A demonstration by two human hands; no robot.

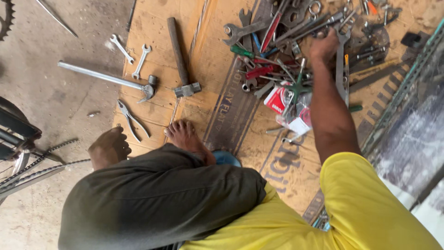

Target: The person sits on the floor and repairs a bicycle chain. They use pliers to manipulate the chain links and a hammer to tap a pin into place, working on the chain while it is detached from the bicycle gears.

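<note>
Grip of right hand (323, 46) unclear, buried in tangled steel wrenches (277, 51) on worn cardboard (217, 115)

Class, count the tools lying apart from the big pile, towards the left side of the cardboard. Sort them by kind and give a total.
Spanners: 2
Hammers: 2
Pliers: 1
Total: 5

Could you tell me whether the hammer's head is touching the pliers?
Apart. The head view shows bare cardboard between the hammer head and the pliers.
</note>
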